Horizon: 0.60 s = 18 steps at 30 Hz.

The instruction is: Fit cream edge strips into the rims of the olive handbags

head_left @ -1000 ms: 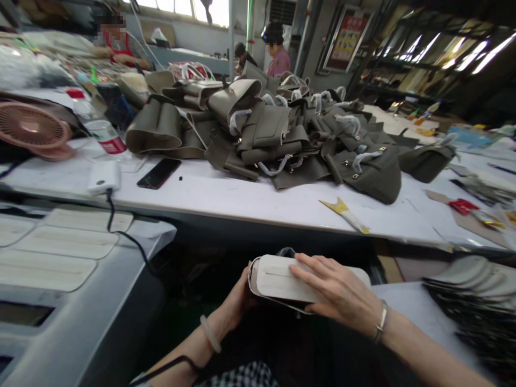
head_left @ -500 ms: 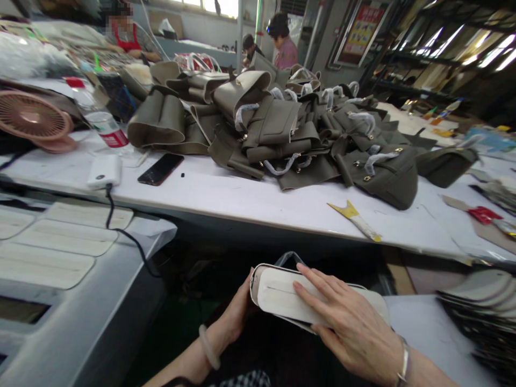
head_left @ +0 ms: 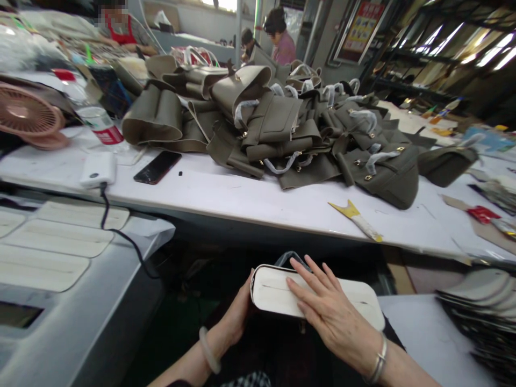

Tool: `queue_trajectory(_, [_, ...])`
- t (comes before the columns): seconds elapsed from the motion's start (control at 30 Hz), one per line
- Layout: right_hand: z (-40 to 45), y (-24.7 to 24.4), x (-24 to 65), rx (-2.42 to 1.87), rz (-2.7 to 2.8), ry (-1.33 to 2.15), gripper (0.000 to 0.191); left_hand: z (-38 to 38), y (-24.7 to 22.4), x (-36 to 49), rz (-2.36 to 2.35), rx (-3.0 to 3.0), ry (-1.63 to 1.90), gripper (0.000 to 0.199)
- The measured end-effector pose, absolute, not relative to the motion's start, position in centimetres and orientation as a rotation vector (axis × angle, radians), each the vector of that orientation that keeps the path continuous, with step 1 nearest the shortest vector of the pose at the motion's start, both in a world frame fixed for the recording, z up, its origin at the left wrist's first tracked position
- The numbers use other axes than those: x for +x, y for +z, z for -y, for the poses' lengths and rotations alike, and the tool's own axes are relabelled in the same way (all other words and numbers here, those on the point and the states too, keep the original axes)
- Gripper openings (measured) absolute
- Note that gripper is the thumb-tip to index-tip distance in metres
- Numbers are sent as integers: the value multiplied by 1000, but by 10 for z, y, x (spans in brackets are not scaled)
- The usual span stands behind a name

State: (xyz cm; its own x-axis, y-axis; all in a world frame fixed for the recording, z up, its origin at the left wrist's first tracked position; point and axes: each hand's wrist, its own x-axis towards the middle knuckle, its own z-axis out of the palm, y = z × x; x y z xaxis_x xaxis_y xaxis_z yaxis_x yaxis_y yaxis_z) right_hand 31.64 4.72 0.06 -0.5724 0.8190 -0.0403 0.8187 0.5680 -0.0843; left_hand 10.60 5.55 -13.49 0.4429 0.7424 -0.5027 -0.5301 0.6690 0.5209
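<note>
A handbag lies in my lap below the table edge, mostly hidden by my hands and a long white round-ended panel (head_left: 270,294) on its upward side. A handle wrapped in clear plastic (head_left: 287,259) shows behind the panel. My left hand (head_left: 238,313) is closed around the bag's left end, its fingers partly hidden. Flat across the panel's middle lies my right hand (head_left: 334,317), fingers spread and pressing on the surface. Thin dark lines mark the panel on both sides of that hand.
Dark olive bag pieces (head_left: 274,121) are heaped on the white table (head_left: 242,201). A yellow-and-white tool (head_left: 355,219), phone (head_left: 157,167), power bank (head_left: 99,169) and pink fan (head_left: 28,115) lie there too. White panels (head_left: 44,266) lie left; a stack of panels (head_left: 484,301) stands right. People sit beyond.
The white panel has turned and settled flush over the bag's opening at the left end, which showed a gap before. My right hand has shifted slightly left, its fingers spread wider.
</note>
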Motion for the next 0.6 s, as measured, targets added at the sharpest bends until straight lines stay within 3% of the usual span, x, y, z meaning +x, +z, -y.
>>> queue_trajectory(0.13, [-47,-7,307,-1458,2669,16,36,-58,-130,108,-771,301,839,60])
queue_trajectory(0.33, [-48,-17,301,-1459,2575,136,30,-61,-125,109,-780,303,867,65])
queue_trajectory(0.6, [-52,-18,296,-1314,2728,149,58,-61,-122,107,-726,291,868,58])
